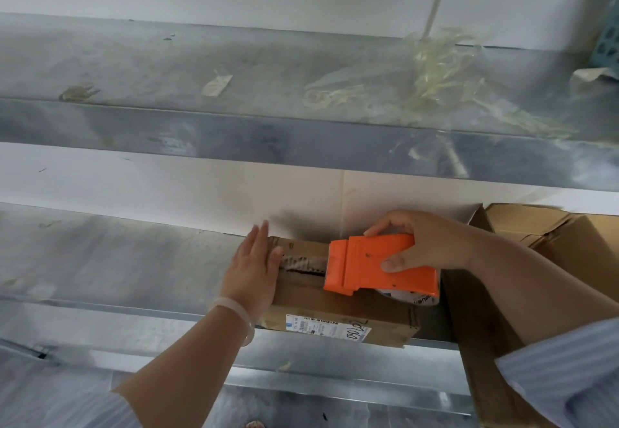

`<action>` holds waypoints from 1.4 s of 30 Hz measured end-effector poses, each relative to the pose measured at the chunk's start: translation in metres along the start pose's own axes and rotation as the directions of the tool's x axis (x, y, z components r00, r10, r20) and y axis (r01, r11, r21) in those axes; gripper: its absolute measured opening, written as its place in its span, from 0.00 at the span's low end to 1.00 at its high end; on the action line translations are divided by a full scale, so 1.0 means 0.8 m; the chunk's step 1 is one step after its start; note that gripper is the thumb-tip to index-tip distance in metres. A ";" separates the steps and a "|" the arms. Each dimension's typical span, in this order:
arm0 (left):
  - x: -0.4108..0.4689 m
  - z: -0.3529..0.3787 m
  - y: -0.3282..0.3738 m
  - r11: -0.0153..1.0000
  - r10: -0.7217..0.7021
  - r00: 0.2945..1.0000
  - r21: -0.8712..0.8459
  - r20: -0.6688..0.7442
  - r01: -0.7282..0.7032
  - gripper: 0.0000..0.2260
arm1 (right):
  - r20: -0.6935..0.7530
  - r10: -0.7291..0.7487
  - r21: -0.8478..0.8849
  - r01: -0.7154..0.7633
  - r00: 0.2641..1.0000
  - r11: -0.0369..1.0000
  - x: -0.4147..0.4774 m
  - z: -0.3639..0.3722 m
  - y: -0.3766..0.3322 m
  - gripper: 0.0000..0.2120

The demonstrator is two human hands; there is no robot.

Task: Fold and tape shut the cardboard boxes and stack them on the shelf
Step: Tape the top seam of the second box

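Note:
A small brown cardboard box (pixel 338 307) with a white label on its front sits on the middle metal shelf (pixel 110 260). My left hand (pixel 253 268) lies flat on the box's left end, fingers together and pointing up. My right hand (pixel 422 243) grips an orange tape dispenser (pixel 375 265) that rests on the box top, over the dark seam between the flaps. A strip of tape runs from the dispenser's mouth toward my left hand. The roll inside the dispenser is mostly hidden.
A bigger cardboard box (pixel 549 240) with a raised flap stands right of the small one. The upper metal shelf (pixel 234 132) holds tangled used tape (pixel 445 75) and scraps. A teal basket (pixel 608 42) is at the top right. A lower shelf (pixel 301 377) runs below.

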State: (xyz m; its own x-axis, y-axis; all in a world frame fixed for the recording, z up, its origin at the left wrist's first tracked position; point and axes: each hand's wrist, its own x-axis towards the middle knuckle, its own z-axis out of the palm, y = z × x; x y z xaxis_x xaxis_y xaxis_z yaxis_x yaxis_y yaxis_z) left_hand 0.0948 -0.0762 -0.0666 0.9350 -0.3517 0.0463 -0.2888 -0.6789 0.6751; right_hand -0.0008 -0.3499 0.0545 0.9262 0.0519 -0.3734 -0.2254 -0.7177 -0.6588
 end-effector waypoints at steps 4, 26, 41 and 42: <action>0.004 -0.005 0.004 0.861 0.381 0.883 0.242 0.275 -0.447 0.42 | -0.003 -0.009 -0.002 0.009 1.000 1.000 -0.001 0.001 0.000 0.23; 0.012 -0.057 -0.040 0.896 0.279 0.920 0.269 0.275 -0.352 0.45 | -0.001 -0.114 0.060 0.114 0.994 0.992 0.038 0.028 -0.032 0.24; 0.017 -0.058 -0.045 0.912 0.308 0.899 0.173 0.311 -0.373 0.45 | -0.003 0.079 0.113 -0.078 0.997 0.990 -0.012 0.003 0.000 0.27; 0.017 -0.058 -0.046 0.910 0.308 0.898 0.176 0.315 -0.374 0.45 | -0.012 0.092 0.124 -0.090 0.996 0.988 -0.018 0.000 0.005 0.28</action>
State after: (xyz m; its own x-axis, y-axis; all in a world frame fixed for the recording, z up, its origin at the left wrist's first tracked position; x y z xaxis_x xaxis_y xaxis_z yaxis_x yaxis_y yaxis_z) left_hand 0.1277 -0.0260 -0.0564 0.6853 -0.7280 0.0177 -0.6493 -0.5999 0.4675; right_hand -0.0150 -0.3532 0.0571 0.9051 -0.0228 -0.4246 -0.3434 -0.6280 -0.6983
